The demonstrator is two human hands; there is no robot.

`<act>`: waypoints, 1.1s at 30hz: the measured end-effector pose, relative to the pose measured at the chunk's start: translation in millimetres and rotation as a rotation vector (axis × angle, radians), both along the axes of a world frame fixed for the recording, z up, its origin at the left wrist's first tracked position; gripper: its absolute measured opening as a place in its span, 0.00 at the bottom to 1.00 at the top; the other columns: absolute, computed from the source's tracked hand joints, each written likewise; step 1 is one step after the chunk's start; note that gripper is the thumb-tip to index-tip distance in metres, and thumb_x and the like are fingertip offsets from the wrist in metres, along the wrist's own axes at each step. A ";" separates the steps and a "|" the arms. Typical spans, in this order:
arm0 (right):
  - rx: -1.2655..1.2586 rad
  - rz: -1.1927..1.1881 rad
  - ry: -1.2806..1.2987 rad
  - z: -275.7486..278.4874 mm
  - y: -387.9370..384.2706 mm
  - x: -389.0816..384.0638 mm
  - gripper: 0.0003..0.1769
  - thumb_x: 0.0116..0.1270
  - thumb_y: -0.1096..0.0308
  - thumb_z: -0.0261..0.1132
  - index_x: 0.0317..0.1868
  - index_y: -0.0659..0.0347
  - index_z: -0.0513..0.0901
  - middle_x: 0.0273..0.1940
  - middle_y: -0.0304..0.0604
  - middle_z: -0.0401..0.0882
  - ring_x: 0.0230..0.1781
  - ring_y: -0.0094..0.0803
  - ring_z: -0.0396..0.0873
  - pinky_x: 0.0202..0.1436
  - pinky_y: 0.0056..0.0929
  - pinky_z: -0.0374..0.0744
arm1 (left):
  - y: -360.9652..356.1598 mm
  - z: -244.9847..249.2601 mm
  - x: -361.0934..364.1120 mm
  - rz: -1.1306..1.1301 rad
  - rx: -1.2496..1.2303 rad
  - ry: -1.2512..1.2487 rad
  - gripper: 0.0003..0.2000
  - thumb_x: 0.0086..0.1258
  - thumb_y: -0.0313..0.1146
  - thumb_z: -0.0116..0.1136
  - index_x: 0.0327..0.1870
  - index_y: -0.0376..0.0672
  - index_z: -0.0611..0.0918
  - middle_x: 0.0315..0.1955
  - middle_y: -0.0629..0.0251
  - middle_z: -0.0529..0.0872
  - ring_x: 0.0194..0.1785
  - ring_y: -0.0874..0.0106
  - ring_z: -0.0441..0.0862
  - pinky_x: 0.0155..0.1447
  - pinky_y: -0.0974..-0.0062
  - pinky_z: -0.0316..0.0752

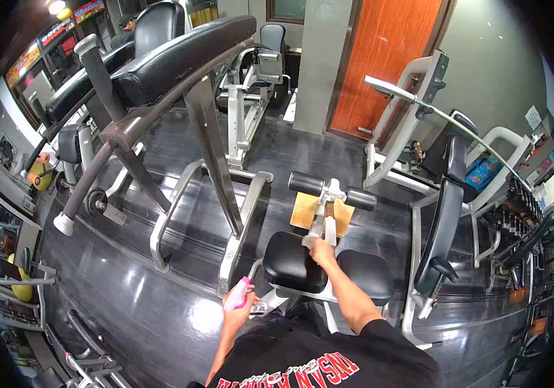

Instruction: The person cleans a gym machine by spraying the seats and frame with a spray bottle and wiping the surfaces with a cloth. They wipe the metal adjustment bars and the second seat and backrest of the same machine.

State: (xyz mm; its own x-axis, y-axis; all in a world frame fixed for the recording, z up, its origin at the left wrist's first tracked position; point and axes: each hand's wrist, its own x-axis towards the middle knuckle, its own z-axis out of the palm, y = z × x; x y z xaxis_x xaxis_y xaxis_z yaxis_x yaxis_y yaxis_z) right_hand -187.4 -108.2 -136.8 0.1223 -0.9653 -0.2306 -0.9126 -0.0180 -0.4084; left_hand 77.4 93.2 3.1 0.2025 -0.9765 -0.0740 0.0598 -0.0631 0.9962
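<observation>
My left hand [237, 310] is wrapped around a pink-and-white spray bottle [238, 294], held low in front of my body, left of the bench. My right hand [320, 251] reaches forward, closed on a pale cloth [308, 242] that shows only in part. It presses at the inner far edge of the left black seat pad [295, 262], beside the metal post [330, 229]. To the right of my forearm is a second black pad [364, 277]. Two black foam rollers [307, 183] [360, 198] sit at the post's far end, above a wooden board [303, 210].
A large padded machine [186, 58] rises at my left, its steel feet on the black floor [141, 278]. On the right stand a barbell bench [442, 236] and a dumbbell rack [516, 213]. An orange door [380, 64] is ahead. A person [125, 29] is at the far left.
</observation>
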 end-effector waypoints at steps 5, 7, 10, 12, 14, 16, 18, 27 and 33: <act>-0.232 0.252 -0.253 49.6 50.8 84.1 0.17 0.61 0.64 0.65 0.51 0.49 0.82 0.51 0.45 0.81 0.47 0.47 0.81 0.50 0.41 0.81 | 3.1 -6.8 0.4 0.049 -0.055 0.032 0.09 0.69 0.22 0.55 0.48 0.34 0.76 0.24 0.65 0.80 0.31 0.74 0.82 0.36 0.76 0.76; -0.221 0.408 -0.297 40.4 72.0 106.2 0.16 0.61 0.67 0.63 0.51 0.48 0.82 0.57 0.40 0.78 0.54 0.43 0.78 0.51 0.39 0.81 | 2.1 1.5 0.1 0.088 -0.020 0.066 0.09 0.70 0.23 0.54 0.49 0.34 0.75 0.23 0.66 0.79 0.31 0.73 0.82 0.37 0.76 0.76; -0.315 0.805 0.035 20.5 98.5 128.9 0.16 0.61 0.70 0.58 0.49 0.49 0.82 0.58 0.32 0.76 0.67 0.35 0.68 0.67 0.37 0.69 | -1.1 -0.8 3.2 0.125 -0.062 0.020 0.09 0.69 0.21 0.54 0.49 0.32 0.75 0.24 0.65 0.80 0.31 0.73 0.82 0.38 0.77 0.76; -0.474 0.896 0.252 6.7 112.5 130.5 0.13 0.62 0.64 0.56 0.45 0.50 0.83 0.53 0.32 0.79 0.66 0.34 0.66 0.73 0.36 0.58 | -2.0 -3.5 3.9 0.147 -0.113 0.016 0.08 0.68 0.19 0.54 0.47 0.30 0.76 0.24 0.64 0.80 0.30 0.74 0.82 0.36 0.77 0.77; -0.610 0.912 0.246 -4.3 111.7 127.1 0.13 0.62 0.63 0.54 0.45 0.50 0.83 0.53 0.33 0.78 0.67 0.34 0.64 0.74 0.37 0.56 | -0.1 -2.0 6.8 0.154 -0.109 0.029 0.08 0.68 0.19 0.55 0.47 0.30 0.76 0.24 0.64 0.81 0.30 0.74 0.82 0.36 0.77 0.77; -0.688 0.954 0.127 -5.2 110.1 111.3 0.14 0.61 0.64 0.55 0.46 0.49 0.82 0.54 0.34 0.76 0.68 0.35 0.63 0.73 0.37 0.57 | 2.0 -0.8 10.1 0.154 -0.108 0.040 0.09 0.67 0.19 0.55 0.47 0.30 0.76 0.23 0.64 0.81 0.29 0.74 0.83 0.36 0.77 0.77; -0.658 1.006 0.038 22.3 114.2 90.0 0.18 0.58 0.66 0.58 0.50 0.49 0.80 0.57 0.32 0.75 0.66 0.33 0.66 0.71 0.36 0.63 | 5.6 -3.3 11.9 0.155 -0.089 0.033 0.09 0.67 0.19 0.55 0.47 0.30 0.76 0.23 0.64 0.80 0.30 0.74 0.83 0.36 0.77 0.77; -0.498 1.044 0.089 54.7 131.9 -36.5 0.21 0.59 0.66 0.57 0.55 0.47 0.80 0.61 0.30 0.73 0.69 0.30 0.63 0.74 0.36 0.60 | 0.9 -12.4 7.1 0.099 -0.114 0.143 0.17 0.69 0.21 0.55 0.58 0.32 0.72 0.25 0.65 0.82 0.31 0.75 0.82 0.39 0.77 0.77; -0.399 0.867 0.122 62.5 150.7 -85.1 0.20 0.60 0.68 0.57 0.54 0.47 0.80 0.62 0.31 0.73 0.67 0.30 0.67 0.71 0.33 0.64 | 1.4 -17.9 0.6 0.066 -0.086 -0.003 0.19 0.69 0.24 0.56 0.61 0.36 0.73 0.26 0.66 0.83 0.31 0.79 0.81 0.38 0.80 0.75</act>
